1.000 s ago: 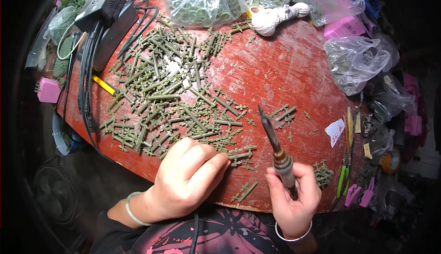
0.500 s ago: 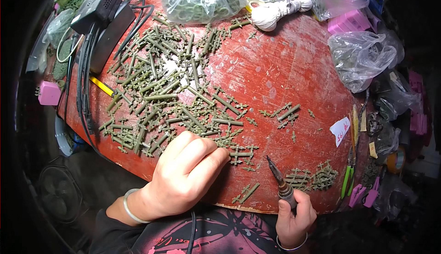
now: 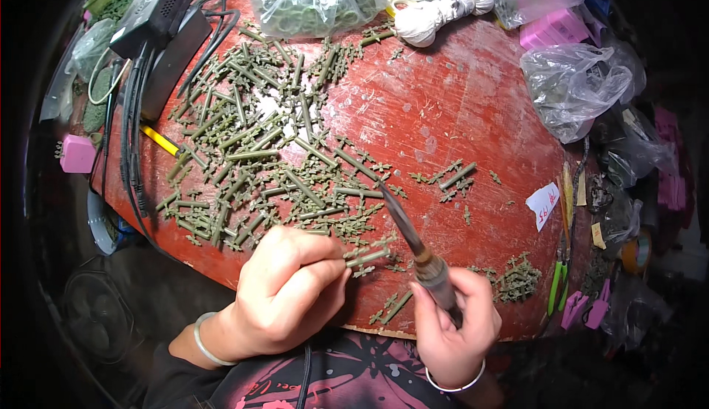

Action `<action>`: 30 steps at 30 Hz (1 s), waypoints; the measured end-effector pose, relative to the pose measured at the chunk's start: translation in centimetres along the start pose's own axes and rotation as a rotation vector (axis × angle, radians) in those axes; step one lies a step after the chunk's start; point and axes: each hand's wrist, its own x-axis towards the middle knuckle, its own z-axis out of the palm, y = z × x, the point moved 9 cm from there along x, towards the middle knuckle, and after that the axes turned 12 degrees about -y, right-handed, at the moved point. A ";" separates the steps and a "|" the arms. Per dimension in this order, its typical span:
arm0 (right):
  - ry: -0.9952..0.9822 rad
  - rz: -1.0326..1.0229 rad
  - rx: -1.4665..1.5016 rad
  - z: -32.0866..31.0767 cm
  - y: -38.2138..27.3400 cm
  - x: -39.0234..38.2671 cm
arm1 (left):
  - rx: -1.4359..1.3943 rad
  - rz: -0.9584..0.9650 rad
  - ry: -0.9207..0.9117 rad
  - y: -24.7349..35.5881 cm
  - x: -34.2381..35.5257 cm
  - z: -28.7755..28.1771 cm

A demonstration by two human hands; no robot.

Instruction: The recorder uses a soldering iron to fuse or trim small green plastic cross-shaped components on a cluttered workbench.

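My left hand (image 3: 292, 287) is closed in a pinch on a small green plastic sprue piece (image 3: 367, 257), a rod with little cross-shaped parts along it. The piece sticks out to the right of my fingertips, its other end hidden in them. In my right hand (image 3: 458, 328) is a soldering iron (image 3: 436, 276) with a long, dark, blade-like tip. That tip points up and left, and in the picture it passes just right of the held piece. A big heap of similar green sprue pieces (image 3: 251, 154) spreads beyond my left hand.
A smaller green pile (image 3: 517, 280) lies right of my right hand on the red table (image 3: 458, 106). Black cables hang from a black power box (image 3: 151, 10) at left. Plastic bags (image 3: 317, 2) line the back; green-handled pliers (image 3: 559, 287) lie at the right edge.
My left hand has drawn slightly left and down, with the sprue piece now tilted up in its fingers. My right hand has brought the iron left and raised it toward that piece.
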 end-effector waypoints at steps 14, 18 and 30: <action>-0.087 0.020 -0.042 1.5 -1.1 2.8 | -0.115 -0.079 -0.014 -0.3 -1.8 0.2; -0.090 -0.024 -0.104 1.4 -1.2 3.0 | -0.073 -0.099 -0.020 -0.5 -1.3 0.4; -0.071 -0.072 -0.023 1.1 -2.0 2.1 | -0.007 -0.125 0.010 -0.5 -0.7 0.8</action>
